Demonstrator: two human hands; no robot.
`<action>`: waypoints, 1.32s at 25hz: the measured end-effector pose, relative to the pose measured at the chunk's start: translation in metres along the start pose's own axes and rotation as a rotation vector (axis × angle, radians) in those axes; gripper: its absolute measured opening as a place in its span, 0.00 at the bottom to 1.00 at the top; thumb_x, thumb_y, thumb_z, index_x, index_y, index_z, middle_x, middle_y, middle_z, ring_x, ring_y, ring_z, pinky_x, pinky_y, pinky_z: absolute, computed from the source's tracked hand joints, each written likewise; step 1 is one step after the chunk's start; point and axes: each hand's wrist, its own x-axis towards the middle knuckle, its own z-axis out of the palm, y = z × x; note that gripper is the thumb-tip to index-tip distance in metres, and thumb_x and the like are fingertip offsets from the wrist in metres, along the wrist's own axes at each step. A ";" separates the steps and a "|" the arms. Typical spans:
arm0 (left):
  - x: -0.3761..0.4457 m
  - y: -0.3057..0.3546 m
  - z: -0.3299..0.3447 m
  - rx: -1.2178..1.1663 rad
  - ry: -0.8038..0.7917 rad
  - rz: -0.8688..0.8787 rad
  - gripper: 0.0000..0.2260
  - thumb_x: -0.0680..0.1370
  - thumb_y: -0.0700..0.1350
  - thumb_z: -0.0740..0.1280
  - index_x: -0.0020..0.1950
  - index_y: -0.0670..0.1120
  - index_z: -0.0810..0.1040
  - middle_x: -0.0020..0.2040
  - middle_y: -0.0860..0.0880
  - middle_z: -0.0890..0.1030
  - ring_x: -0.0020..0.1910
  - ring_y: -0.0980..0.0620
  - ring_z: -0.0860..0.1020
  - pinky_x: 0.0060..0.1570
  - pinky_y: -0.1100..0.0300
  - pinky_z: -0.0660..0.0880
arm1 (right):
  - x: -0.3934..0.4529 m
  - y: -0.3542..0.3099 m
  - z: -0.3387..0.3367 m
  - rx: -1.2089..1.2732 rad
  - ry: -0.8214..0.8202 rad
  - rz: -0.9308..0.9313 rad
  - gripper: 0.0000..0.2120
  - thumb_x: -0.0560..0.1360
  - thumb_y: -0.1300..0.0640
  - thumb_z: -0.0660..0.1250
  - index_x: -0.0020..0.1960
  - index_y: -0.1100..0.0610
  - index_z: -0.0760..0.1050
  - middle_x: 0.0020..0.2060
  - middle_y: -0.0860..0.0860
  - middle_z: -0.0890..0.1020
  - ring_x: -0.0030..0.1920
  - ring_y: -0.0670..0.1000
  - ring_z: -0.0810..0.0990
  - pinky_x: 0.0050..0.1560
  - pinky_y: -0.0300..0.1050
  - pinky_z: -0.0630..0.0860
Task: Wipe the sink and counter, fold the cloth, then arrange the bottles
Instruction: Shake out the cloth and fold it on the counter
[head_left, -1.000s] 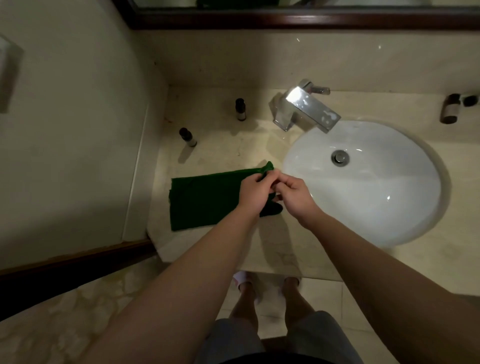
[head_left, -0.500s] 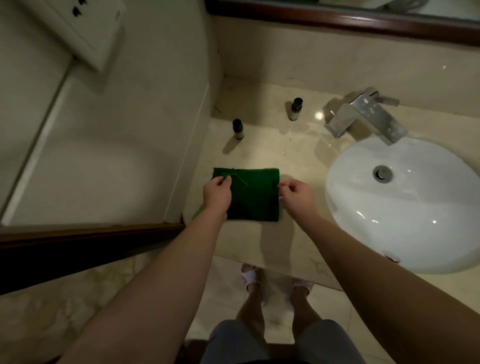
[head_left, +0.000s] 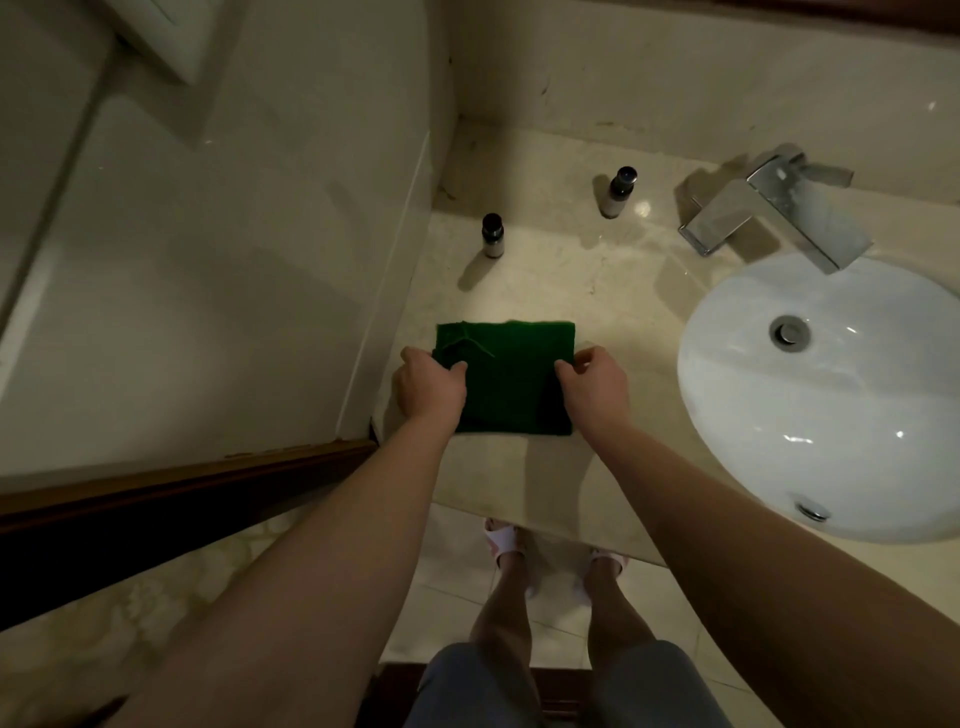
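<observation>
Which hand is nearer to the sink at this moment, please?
Right. The right hand holds the green cloth's edge on the sink side; the left hand holds the far edge.

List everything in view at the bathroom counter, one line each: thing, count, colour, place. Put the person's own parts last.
cloth: 1, dark green, folded flat on the counter's near left part
bottles: 2, dark caps, pale lower bodies, upright behind the cloth, apart
faucet: 1, chrome, behind the sink
sink: 1, white, set in the counter at right
drain: 1, metal, in the sink's bowl
counter: 1, beige marble
left hand: 1, on the cloth's left edge
right hand: 1, on the cloth's right edge
legs and slippers: 2, slippers pale, on the floor below the counter
</observation>
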 end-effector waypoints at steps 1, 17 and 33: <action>0.001 0.001 -0.001 0.003 -0.024 -0.009 0.18 0.74 0.48 0.72 0.60 0.42 0.74 0.57 0.43 0.79 0.52 0.44 0.79 0.44 0.55 0.75 | 0.001 -0.002 0.001 -0.019 -0.002 0.000 0.10 0.77 0.53 0.63 0.53 0.60 0.74 0.44 0.52 0.77 0.44 0.53 0.76 0.43 0.46 0.73; 0.027 0.034 -0.023 0.152 0.290 0.460 0.17 0.77 0.38 0.64 0.65 0.43 0.68 0.61 0.42 0.75 0.56 0.44 0.77 0.50 0.52 0.76 | 0.033 -0.076 0.036 0.011 0.047 -0.130 0.10 0.76 0.58 0.63 0.55 0.62 0.72 0.44 0.56 0.79 0.44 0.55 0.77 0.40 0.44 0.70; 0.015 0.021 -0.018 0.428 -0.046 0.614 0.23 0.79 0.44 0.61 0.74 0.45 0.63 0.76 0.42 0.60 0.75 0.44 0.58 0.73 0.49 0.60 | 0.019 -0.048 0.021 -0.139 0.008 -0.233 0.21 0.74 0.55 0.66 0.65 0.57 0.67 0.53 0.57 0.78 0.49 0.56 0.78 0.43 0.44 0.71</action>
